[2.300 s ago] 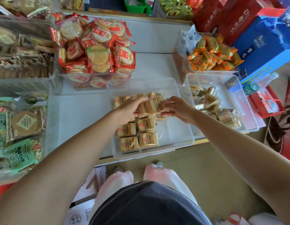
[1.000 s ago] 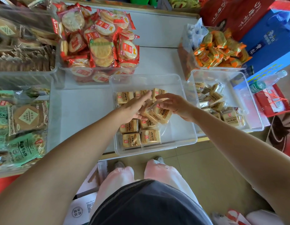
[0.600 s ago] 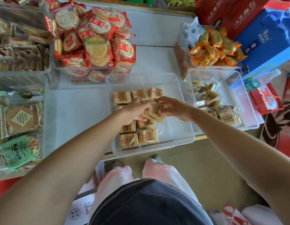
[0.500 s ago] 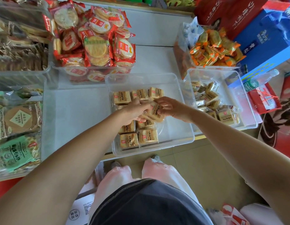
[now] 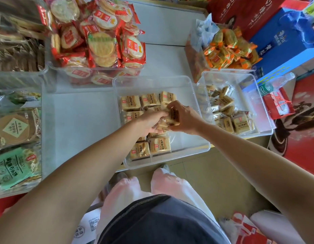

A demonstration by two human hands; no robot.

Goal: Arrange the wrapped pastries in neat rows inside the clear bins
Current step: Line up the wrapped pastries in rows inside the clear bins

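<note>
Presumably light and crushable, tan film-wrapped pastries (image 5: 172, 118) are gripped by their flat sides in the curled left hand (image 5: 149, 122) and right hand (image 5: 186, 118), midway between the clear plastic bin's (image 5: 167, 162) side edges.

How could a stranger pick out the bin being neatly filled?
On the white counter, find the bin of red-wrapped round crackers. Just in front sits the middle clear bin. Unlike the jumble in the right bin, its tan pastries lie in straight rows.
</note>
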